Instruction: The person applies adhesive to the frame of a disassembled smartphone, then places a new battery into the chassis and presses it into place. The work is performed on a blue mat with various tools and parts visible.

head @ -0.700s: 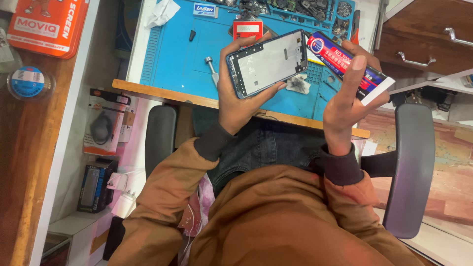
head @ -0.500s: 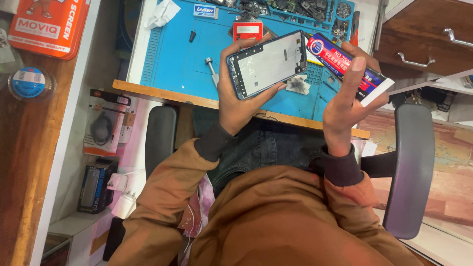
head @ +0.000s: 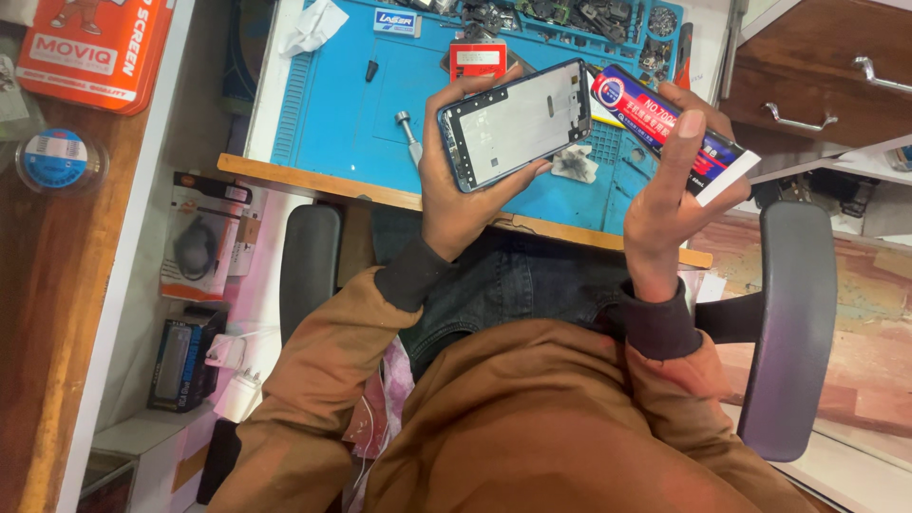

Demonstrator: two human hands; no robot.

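A phone repair workshop: blue repair mat, small tools and parts

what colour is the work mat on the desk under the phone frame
Bright blue work mat, clearest in the head view, behind the phone frame in the left hand.

A blue work mat covers a wood-edged bench beside a white shelving unit. Dark wooden drawers with metal handles stand at right, above a reddish patterned floor. Black chair armrests flank the seat.
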